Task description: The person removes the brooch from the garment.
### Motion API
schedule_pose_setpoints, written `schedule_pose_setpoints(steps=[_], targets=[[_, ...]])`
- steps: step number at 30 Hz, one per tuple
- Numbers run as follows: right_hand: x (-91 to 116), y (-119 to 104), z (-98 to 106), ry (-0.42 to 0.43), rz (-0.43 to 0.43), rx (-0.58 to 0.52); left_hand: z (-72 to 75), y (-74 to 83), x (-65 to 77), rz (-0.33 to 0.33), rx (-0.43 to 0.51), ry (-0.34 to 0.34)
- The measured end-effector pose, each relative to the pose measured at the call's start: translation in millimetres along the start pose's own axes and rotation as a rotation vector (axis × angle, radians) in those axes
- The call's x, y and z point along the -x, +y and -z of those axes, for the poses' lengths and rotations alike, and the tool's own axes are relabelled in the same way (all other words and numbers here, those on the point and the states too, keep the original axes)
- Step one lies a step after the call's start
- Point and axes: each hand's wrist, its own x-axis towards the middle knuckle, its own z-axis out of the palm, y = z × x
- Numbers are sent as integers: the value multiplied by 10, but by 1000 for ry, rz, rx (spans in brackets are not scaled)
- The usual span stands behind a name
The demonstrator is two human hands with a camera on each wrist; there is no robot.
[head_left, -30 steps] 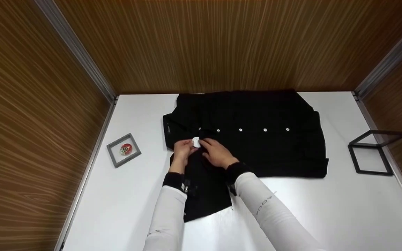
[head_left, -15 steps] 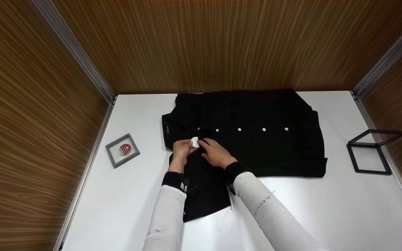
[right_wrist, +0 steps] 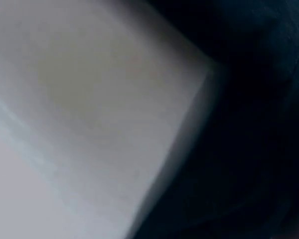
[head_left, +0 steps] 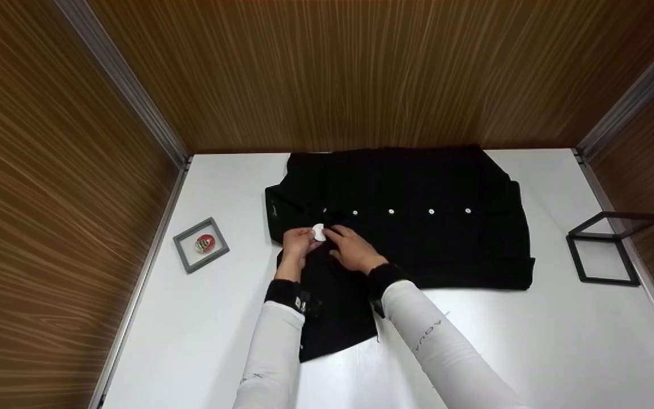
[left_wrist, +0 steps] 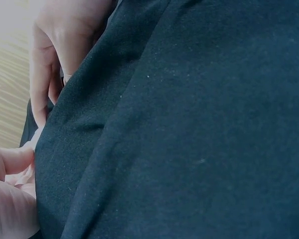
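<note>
A black button-up shirt lies sideways on the table, with a row of small white buttons along its front and one sleeve reaching toward me. Over the cloth near the shirt's left end, my left hand pinches a small white rounded piece between thumb and fingers. From the other side my right hand touches its right edge with extended fingertips, the thumb apart from it. In the left wrist view, dark cloth fills most of the picture and hides part of both hands.
To the left on the white table lies a grey display frame with a round red and green piece in its middle. A black hinged frame stands unfolded at the right. Wood-patterned panels wall the table's back and sides.
</note>
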Motion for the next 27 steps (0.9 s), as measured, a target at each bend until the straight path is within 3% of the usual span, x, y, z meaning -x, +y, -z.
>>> schedule_pose_setpoints(steps=[7,15,27], targets=[[25,-1,18,44,33,-29,-20,2,26,-13,2,-11],[17,19,13,38,26,-77,-34,2,17,-8,-8,6],[22,97,23,-15,63,-158,-15,-30,31,-59,-40,14]])
